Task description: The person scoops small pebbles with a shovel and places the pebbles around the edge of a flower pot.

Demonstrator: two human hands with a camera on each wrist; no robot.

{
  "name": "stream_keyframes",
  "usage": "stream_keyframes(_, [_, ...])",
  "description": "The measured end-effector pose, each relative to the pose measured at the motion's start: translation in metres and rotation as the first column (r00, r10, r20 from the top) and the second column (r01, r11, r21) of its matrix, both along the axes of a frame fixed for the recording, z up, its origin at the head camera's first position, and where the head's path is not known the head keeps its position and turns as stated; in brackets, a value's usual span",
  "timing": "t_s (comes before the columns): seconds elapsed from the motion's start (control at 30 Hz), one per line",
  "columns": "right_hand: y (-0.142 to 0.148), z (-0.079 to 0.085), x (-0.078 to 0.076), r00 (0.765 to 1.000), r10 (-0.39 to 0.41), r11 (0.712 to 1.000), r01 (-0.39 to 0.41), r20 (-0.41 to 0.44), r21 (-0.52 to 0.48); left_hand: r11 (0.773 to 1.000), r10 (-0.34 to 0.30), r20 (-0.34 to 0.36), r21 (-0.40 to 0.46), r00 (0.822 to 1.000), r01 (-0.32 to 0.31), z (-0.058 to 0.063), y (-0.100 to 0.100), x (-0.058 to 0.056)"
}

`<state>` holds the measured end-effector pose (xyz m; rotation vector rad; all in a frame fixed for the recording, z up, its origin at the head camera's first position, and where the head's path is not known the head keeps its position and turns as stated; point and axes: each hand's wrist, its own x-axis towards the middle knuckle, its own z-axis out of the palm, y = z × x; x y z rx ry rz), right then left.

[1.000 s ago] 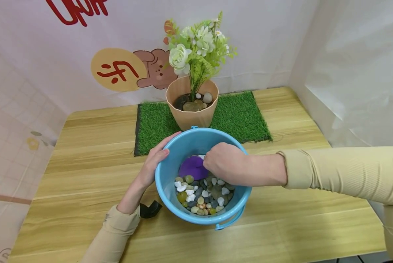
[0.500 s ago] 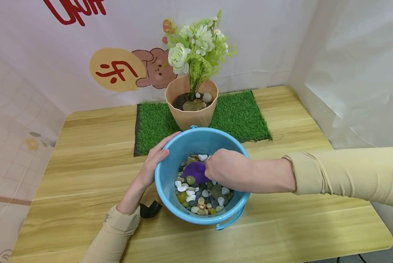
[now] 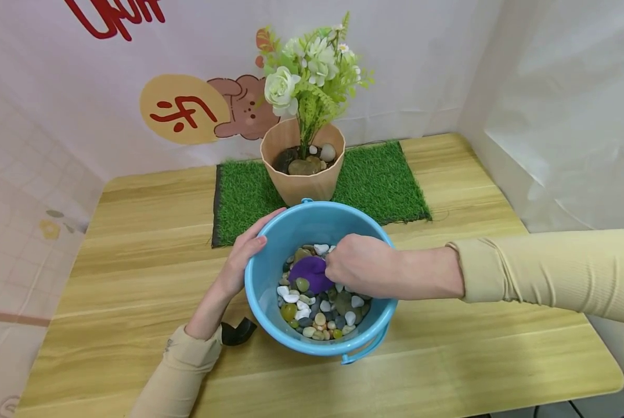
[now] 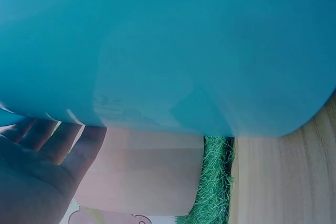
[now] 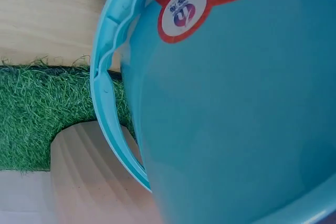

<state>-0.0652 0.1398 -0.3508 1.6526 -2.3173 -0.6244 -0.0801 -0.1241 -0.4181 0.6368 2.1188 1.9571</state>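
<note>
A blue bucket (image 3: pixel 271 321) with several pebbles (image 3: pixel 320 319) inside stands on the table. My left hand (image 3: pixel 237 261) rests along its outer left wall, with straight fingers and the thumb at the rim. In the left wrist view, the left fingers (image 4: pixel 84 153) reach behind the bucket wall and their tips are hidden. Inside the bucket, my right hand (image 3: pixel 361 266) is a fist gripping a purple shovel (image 3: pixel 310 271). Its rounded blade lies among the pebbles, a greenish pebble by its lower edge; the fist hides the handle. The right wrist view shows only the bucket's outside and its handle (image 5: pixel 107 106).
Behind the bucket, a peach flowerpot (image 3: pixel 306 187) with white flowers (image 3: pixel 312 72) and stones stands on a green turf mat (image 3: pixel 377 180). A small curved black piece (image 3: pixel 238 332) lies on the wooden table (image 3: pixel 150 261) left of the bucket. Printed sheeting hangs at the back.
The right hand has shifted slightly down and right inside the bucket with the purple shovel, uncovering pebbles behind the blade. The left hand and bucket hold their place.
</note>
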Motion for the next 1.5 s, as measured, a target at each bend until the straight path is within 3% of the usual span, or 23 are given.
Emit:
stream_keyframes(0.47, [0.000,0.007,-0.005,0.993,-0.010,1.000,0.007,0.119,0.023,0.999,0.004,-0.012,-0.034,1.000,-0.005,0.000,-0.001,0.000])
stream_keyframes(0.7, [-0.002,0.000,-0.005,0.997,0.067,0.998,-0.067,0.023,-0.011,1.000,0.010,-0.011,-0.028,1.000,-0.010,0.000,-0.005,0.001])
stream_keyframes(1.03, [-0.001,0.014,-0.013,0.984,0.180,0.984,-0.180,0.001,0.002,1.000,0.002,-0.005,-0.022,1.000,-0.002,0.001,-0.001,0.001])
stream_keyframes(1.13, [-0.004,0.014,-0.012,0.992,0.119,0.993,-0.119,0.036,0.009,1.000,0.011,-0.009,-0.025,1.000,-0.012,0.000,0.000,0.001])
stream_keyframes(1.2, [-0.006,0.012,-0.010,0.993,0.049,0.999,-0.051,0.111,0.012,1.000,0.016,-0.009,-0.022,1.000,-0.016,0.000,0.000,0.001])
stream_keyframes(1.33, [-0.007,0.007,-0.006,0.959,-0.084,0.996,0.085,0.272,0.008,1.000,0.018,-0.011,-0.016,1.000,-0.018,-0.001,0.000,0.000])
stream_keyframes(1.4, [-0.007,0.004,-0.006,0.949,-0.100,0.995,0.101,0.299,0.009,1.000,0.016,-0.010,-0.014,1.000,-0.016,-0.001,0.000,0.000])
stream_keyframes(1.5, [-0.005,0.001,-0.007,0.956,-0.075,0.997,0.076,0.283,0.007,1.000,0.017,-0.007,-0.014,1.000,-0.017,0.000,0.000,0.001])
